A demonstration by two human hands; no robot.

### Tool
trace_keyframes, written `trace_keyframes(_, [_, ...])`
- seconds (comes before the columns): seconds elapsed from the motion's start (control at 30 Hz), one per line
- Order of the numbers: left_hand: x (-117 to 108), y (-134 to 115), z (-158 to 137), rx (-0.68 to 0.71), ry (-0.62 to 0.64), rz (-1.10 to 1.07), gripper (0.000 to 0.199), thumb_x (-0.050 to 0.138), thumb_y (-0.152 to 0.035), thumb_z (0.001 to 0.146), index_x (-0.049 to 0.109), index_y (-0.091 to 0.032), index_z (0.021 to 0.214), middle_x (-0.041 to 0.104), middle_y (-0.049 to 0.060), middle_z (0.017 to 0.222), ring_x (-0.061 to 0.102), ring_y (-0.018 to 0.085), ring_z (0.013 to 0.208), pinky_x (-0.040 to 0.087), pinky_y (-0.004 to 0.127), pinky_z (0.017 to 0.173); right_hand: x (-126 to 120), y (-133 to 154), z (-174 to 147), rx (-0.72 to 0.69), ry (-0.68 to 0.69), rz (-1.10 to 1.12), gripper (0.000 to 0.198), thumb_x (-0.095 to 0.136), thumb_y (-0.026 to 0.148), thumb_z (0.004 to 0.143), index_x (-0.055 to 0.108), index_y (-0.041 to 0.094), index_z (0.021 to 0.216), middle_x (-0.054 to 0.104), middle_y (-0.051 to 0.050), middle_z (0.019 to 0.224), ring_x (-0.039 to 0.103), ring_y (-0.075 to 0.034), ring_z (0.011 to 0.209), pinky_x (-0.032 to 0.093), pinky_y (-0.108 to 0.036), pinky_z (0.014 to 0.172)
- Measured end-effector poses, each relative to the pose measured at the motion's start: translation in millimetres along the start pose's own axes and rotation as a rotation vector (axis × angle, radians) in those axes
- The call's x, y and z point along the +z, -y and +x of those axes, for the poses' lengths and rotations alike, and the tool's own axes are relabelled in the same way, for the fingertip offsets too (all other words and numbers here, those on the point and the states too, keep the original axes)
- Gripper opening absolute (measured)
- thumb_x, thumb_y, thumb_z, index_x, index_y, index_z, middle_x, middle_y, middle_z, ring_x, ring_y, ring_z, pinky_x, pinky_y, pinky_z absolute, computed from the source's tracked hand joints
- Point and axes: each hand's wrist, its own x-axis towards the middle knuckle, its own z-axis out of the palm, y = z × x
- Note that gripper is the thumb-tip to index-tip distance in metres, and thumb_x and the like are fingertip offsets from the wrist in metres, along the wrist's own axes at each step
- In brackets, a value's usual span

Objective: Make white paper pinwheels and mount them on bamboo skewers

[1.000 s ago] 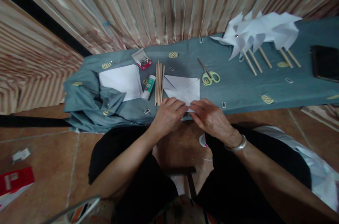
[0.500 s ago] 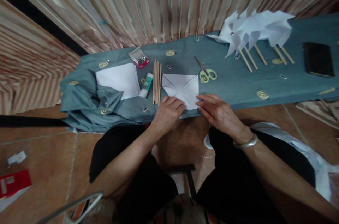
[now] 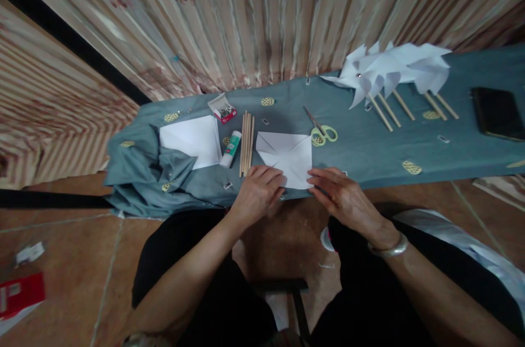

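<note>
A square sheet of white paper (image 3: 292,159) with diagonal lines running in from its corners lies before me, close to the cloth's front edge. My left hand (image 3: 259,189) has its fingers curled over the sheet's lower left corner; the fingertips press together there. At the lower right corner, my right hand (image 3: 341,194) pinches the paper's edge between thumb and fingers. Several thin wooden sticks (image 3: 246,143) lie side by side just left of the sheet. Scissors with light green handles (image 3: 324,134) rest beyond its upper right corner, blades pointing away.
Left of the sticks are a glue stick (image 3: 231,149), an open box of metal pins (image 3: 222,109) and a stack of white paper (image 3: 191,142) partly under bunched cloth. Several paper pinwheels (image 3: 400,71) on sticks lie at the right, near a dark phone (image 3: 498,113).
The view has tipped upward, so the table and hands sit lower in the picture. Both hands stay at the paper's near corners, with only slight finger movement.
</note>
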Motion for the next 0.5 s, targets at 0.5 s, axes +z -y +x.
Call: trace_keyframes(0.5, [-8.5, 11.1, -9.9, -0.002, -0.021, -0.007, 0.016, 0.053, -0.02, 0.093, 0.066, -0.016, 0.1, 0.072, 0.007, 0.103, 0.062, 0.02, 0.094, 0.045, 0.036, 0.084, -4.7, 1.7, 1.3, 0.001, 0.062, -0.03, 0.023, 0.056, 0.024, 0.092, 0.068, 0.012, 0.107, 0.068, -0.014, 0.119, 0.062, -0.027, 0.108, 0.053, -0.046, 0.096])
